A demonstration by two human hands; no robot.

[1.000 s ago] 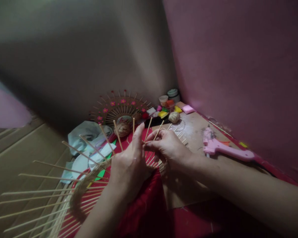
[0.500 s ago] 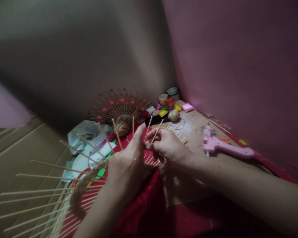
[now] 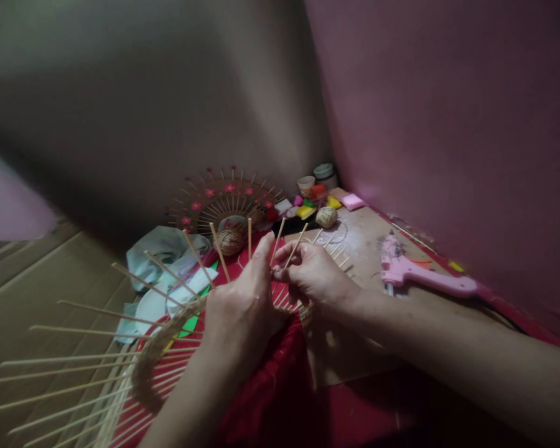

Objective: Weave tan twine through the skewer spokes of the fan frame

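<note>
Beneath left hand [image 3: 238, 308] curled round it and right hand [image 3: 315, 277] pinched — on what, can't tell — twine-woven stick frame [image 3: 144, 367], fanning leftward.

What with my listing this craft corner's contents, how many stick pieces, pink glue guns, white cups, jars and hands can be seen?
Stick pieces: 2 (woven stick piece in front, flowered piece behind)
Pink glue gun: 1
White cup: 1
Jar: 1
Hands: 2 (left hand, right hand)
Total: 7

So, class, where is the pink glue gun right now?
In the head view, the pink glue gun lies right of the right hand, just beyond the right forearm, near the pink wall.
</note>
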